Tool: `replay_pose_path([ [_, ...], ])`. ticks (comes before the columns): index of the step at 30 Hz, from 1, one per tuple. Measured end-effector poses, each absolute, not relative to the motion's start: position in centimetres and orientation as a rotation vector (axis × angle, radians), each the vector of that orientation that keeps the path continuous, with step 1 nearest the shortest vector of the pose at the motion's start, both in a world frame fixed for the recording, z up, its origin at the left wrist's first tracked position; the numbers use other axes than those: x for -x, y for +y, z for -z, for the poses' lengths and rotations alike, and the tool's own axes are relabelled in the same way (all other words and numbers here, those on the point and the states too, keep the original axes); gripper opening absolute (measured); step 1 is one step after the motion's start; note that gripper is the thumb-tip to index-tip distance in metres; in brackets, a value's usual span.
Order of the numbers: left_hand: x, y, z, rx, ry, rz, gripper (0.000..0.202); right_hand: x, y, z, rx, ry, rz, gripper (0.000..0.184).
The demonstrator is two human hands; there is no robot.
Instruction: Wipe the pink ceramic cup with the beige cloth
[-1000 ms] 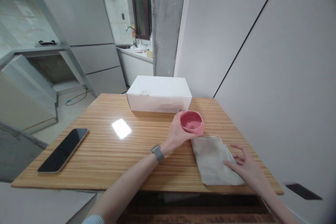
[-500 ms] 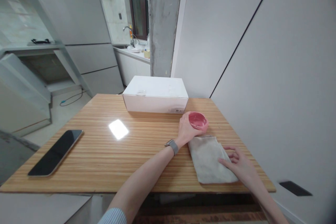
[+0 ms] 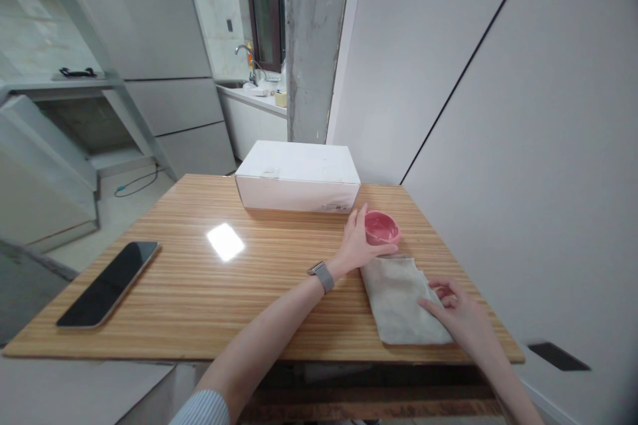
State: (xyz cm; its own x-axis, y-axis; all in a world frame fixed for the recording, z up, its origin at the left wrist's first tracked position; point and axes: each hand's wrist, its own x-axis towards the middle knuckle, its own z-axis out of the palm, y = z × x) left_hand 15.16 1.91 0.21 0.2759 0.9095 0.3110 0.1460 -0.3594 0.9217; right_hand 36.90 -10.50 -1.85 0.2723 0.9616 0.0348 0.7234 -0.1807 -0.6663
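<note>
Our left hand (image 3: 359, 242) curves beside the pink bowl (image 3: 383, 229), fingers spread and thumb along the near side; we cannot tell whether it grips or merely rests there. With our right hand (image 3: 461, 319) we lay a thumb on the folded cloth (image 3: 403, 305), the other fingers half curled at its right edge; whether they pinch it we cannot see. The bottom of our view cuts off the right forearm and left sleeve (image 3: 202, 408).

Reading a clock with twelve straight ahead, we have a pale wall (image 3: 523, 146) from one to three. Towards eleven, a grey pillar (image 3: 319, 46) hides part of the sink counter (image 3: 259, 121), where the small items blur together. Before us stretches the striped wooden table (image 3: 189, 319); beneath it, shadow swallows the details. At twelve, a white box (image 3: 299, 172) covers some of the far edge, its print too small for us to read. Our cloth lies at four, its right edge partly covered by our hand. At nine lies a dark-screened phone (image 3: 109, 285). Our bowl sits at two, its left side hidden by our fingers. We see our watch (image 3: 321, 275) only at an angle, its face unreadable.
</note>
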Motion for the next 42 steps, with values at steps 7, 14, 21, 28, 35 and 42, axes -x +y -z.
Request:
replay_pose_path([
  [7, -7.8, -4.2, -4.0, -1.544, 0.983, -1.087, 0.032, -32.0, -12.5, -1.7, 1.819, -1.387, -0.129, 0.038],
  [14, -2.1, -9.7, 0.0, -1.770, 1.339, -0.886, 0.024, -20.2, -12.3, -0.7, 1.407, -1.544, -0.665, 0.023],
  [21, -0.9, -10.9, 1.8, -2.135, 1.613, -0.720, 0.023, -15.1, -10.7, 2.4, 1.517, -2.067, -0.345, 0.023],
  [28, -1.0, -10.8, 1.9, -2.184, 1.618, -0.683, 0.024, -15.6, -10.8, 2.4, 1.486, -2.080, -0.366, 0.023],
  [35, -0.9, -10.9, 1.9, -2.178, 1.626, -0.663, 0.019, -15.5, -10.8, 2.5, 1.502, -2.066, -0.381, 0.021],
  [42, -1.1, -10.9, 1.7, -2.157, 1.624, -0.653, 0.015, -15.5, -10.8, 2.1, 1.507, -2.073, -0.455, 0.022],
])
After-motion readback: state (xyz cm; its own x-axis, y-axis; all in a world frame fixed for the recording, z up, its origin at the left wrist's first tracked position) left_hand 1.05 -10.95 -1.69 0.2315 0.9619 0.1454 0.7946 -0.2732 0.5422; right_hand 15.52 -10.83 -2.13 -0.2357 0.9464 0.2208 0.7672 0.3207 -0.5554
